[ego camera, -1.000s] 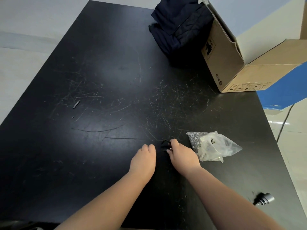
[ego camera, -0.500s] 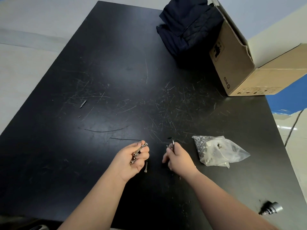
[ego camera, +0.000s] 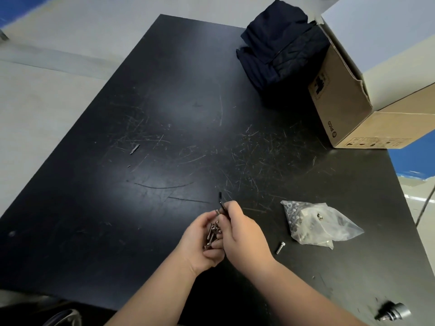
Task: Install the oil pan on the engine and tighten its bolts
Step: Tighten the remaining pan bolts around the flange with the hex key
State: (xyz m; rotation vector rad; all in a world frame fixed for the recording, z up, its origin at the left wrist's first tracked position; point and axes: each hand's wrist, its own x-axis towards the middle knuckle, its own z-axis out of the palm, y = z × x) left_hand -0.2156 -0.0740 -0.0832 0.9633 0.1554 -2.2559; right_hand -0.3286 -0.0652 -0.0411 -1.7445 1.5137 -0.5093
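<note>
My left hand (ego camera: 199, 241) is cupped and holds several silver bolts (ego camera: 212, 234) in its palm above the black table (ego camera: 164, 137). Close against it on the right, my right hand (ego camera: 244, 234) pinches a thin black hex key (ego camera: 220, 200) whose tip sticks up past the fingers. One loose silver bolt (ego camera: 280, 247) lies on the table to the right of my hands. No oil pan or engine is in view.
A clear plastic bag of hardware (ego camera: 313, 223) lies right of the hands. A cardboard box (ego camera: 339, 100) and a folded dark cloth (ego camera: 280, 48) stand at the far right. A small metal part (ego camera: 393, 314) sits near the front right corner.
My hands rose from the table and came together. The left hand gathered the bolts into its palm. One bolt now lies on the table to the right.
</note>
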